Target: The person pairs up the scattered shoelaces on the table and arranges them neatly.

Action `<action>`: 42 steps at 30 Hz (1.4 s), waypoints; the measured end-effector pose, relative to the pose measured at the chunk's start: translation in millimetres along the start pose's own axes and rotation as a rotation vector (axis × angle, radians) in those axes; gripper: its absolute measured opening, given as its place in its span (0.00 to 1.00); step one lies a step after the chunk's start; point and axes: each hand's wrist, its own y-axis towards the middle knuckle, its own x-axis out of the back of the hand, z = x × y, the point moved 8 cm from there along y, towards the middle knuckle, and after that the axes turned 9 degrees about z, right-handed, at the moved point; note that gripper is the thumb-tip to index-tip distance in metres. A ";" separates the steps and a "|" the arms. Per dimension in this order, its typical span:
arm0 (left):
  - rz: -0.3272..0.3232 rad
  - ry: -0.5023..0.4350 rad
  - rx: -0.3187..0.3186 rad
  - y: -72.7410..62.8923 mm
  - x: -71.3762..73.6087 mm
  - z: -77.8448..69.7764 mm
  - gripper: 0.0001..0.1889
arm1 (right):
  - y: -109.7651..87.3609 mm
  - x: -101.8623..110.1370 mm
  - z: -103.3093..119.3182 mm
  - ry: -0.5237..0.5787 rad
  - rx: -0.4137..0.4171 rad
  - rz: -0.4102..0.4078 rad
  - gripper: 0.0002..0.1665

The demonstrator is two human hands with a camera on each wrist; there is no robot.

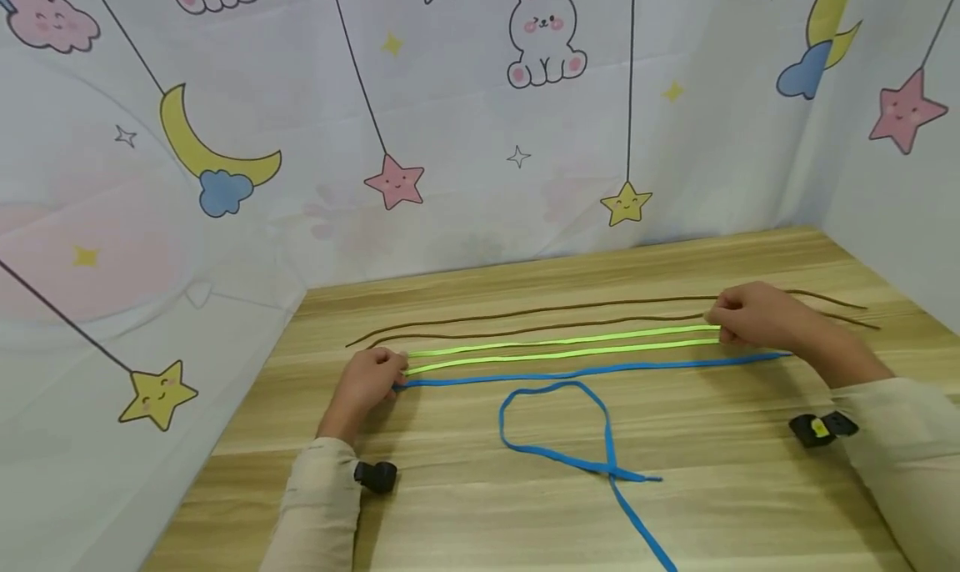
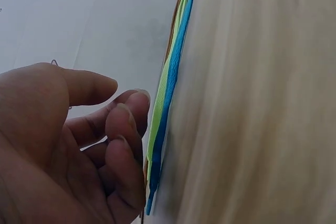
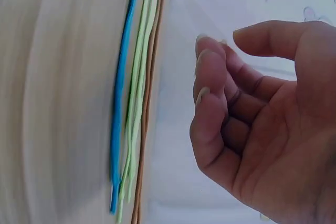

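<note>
Two brown laces run side by side across the table in the head view. In front of them lie two lime-green laces, then a straight blue lace. My left hand hovers at the left ends of the green and blue laces. At the right ends of the green ones is my right hand, overlapping the brown laces. Both wrist views show loosely bent fingers, thumb apart from them, nothing gripped. Another blue lace lies looped nearer me, its tail leaving the bottom edge.
The wood-grain table is backed by a white cloth printed with stars, moons and rabbits. The cloth also hangs at both sides. A small black device is worn on each wrist.
</note>
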 end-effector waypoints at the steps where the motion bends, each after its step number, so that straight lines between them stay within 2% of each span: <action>1: 0.014 -0.011 -0.008 -0.2 -2.7 -1.6 0.17 | 1.3 -2.6 4.3 0.013 0.001 0.009 0.18; 5: 0.079 -0.028 -0.044 -2.0 -16.9 -11.1 0.16 | 6.3 -14.9 20.7 0.032 0.023 0.047 0.16; 9: 0.131 -0.007 -0.085 -4.2 -31.1 -23.6 0.15 | 8.0 -25.6 34.2 0.021 0.055 0.082 0.15; 16: 0.256 -0.116 -0.109 -6.6 -54.3 -37.3 0.15 | 5.7 -32.2 45.7 0.038 0.068 0.104 0.15; 19: 0.299 -0.113 -0.134 -8.2 -65.5 -44.9 0.14 | 7.3 -37.4 52.1 0.051 0.089 0.120 0.14; 25: 0.378 -0.011 -0.211 -13.5 -89.7 -62.8 0.12 | 11.8 -54.6 67.5 -0.005 0.128 0.137 0.11; 28: 0.397 0.050 -0.251 -16.5 -97.7 -70.3 0.10 | 12.1 -63.9 77.6 -0.016 0.157 0.143 0.09; 32: 0.425 0.108 -0.272 -21.2 -105.5 -77.2 0.08 | 10.0 -75.0 90.7 -0.043 0.206 0.161 0.06; 36: 0.425 0.180 -0.269 -25.0 -110.0 -80.4 0.07 | 9.2 -85.0 97.6 -0.074 0.219 0.182 0.04; 42: 0.406 0.236 -0.287 -29.5 -116.4 -86.6 0.06 | 11.6 -98.5 103.6 -0.072 0.233 0.235 0.04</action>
